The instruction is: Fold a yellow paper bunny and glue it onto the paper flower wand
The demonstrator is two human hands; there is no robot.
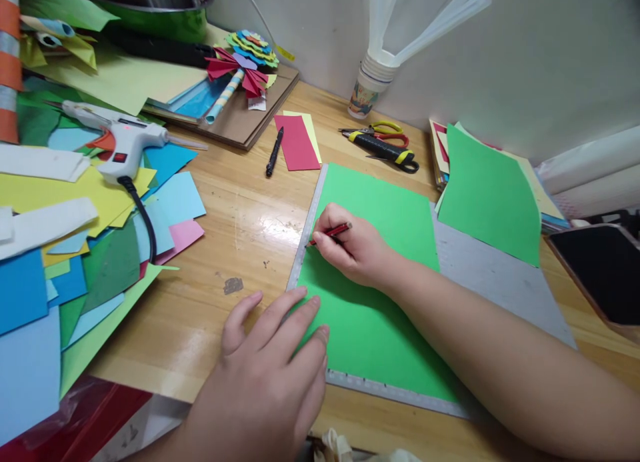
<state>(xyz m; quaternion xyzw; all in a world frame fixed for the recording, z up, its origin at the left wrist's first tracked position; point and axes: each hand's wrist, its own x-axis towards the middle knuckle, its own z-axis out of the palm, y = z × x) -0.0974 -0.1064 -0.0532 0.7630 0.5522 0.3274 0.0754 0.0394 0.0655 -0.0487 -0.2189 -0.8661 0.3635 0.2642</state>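
A green paper sheet (380, 302) lies on a grey cutting mat (490, 275) in front of me. My right hand (357, 249) is closed around a red pencil (333, 233), its tip touching the sheet's left edge. My left hand (270, 362) lies flat with fingers stretched out, pressing the sheet's near left corner and the wooden table (240, 229).
A heap of coloured paper (75, 249) and a white glue gun (120, 139) fill the left. A black pen (274, 152), red card (296, 142), scissors and a utility knife (387, 149) lie further back. More green paper (487, 195) and a dark tablet (603, 272) sit right.
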